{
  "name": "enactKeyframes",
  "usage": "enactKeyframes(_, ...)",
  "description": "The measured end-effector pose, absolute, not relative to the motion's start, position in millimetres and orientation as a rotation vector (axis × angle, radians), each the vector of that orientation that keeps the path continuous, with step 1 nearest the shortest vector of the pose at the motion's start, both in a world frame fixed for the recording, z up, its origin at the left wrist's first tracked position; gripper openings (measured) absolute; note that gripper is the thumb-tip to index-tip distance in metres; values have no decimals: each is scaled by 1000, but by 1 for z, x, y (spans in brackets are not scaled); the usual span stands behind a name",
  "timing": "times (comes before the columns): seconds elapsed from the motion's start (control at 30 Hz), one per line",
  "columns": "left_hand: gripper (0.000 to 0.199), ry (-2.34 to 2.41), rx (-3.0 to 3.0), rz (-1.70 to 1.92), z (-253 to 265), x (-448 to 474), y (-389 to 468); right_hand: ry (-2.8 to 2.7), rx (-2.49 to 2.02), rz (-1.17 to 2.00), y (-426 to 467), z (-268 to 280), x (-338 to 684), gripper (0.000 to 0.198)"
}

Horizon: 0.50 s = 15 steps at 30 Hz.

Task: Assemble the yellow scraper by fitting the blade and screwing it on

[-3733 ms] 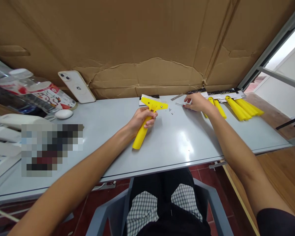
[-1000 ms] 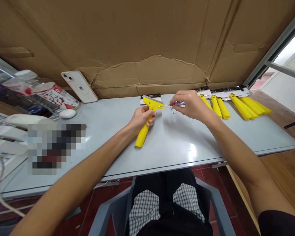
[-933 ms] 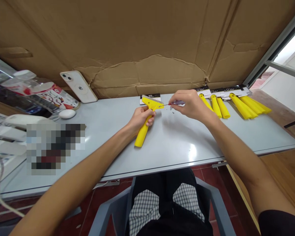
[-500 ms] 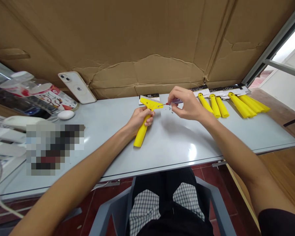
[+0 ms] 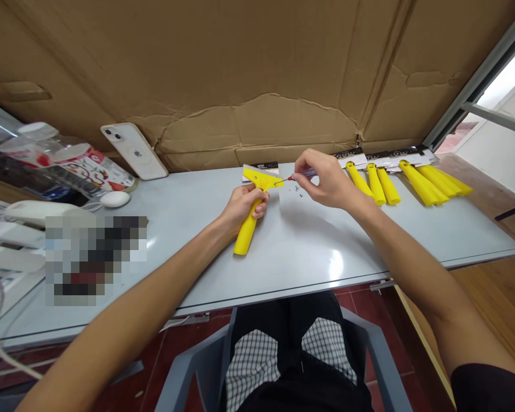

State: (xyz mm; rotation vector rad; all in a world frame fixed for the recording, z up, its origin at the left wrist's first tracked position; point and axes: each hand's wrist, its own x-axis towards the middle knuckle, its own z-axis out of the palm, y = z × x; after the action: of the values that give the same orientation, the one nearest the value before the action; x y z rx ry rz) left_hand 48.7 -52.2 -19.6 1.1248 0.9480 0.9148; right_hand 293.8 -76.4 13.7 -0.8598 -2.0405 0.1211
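Over a glossy pale-grey counter (image 5: 309, 246), the left hand (image 5: 245, 206) wraps a T-shaped yellow plastic scraper (image 5: 261, 181) while the right hand (image 5: 321, 182) pinches a slim red-collared screwdriver (image 5: 290, 178) against it.

Right hand (image 5: 324, 178) brought left across the desk (image 5: 296, 257), screwdriver (image 5: 290, 178) up to the screw (image 5: 275, 183).
Some seconds ago the hand was farther right, its fingers down at the far side of the desk where the tool's thin shaft lay; now it holds the screwdriver off the surface, the tip pointing left at the screw on the right end of the yellow scraper (image 5: 246, 232). About a second ago the fingers were bunched low and close around the tool's handle; now they arch higher, with the thumb spread below and a gap between. The hand has uncovered more of the leftmost yellow handle (image 5: 359, 181) and now covers the spot where a metal strip lay.
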Motion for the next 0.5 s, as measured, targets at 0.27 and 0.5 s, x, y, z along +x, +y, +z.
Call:
enactKeyframes(0.27, 23, 949, 1165, 1005, -22, 46, -46, -2066, -862, 58, -73, 12, 296, 7)
enactKeyframes(0.5, 20, 985, 1237, 1026, -17, 42, -47, -2105, -994, 130, -76, 12, 298, 7)
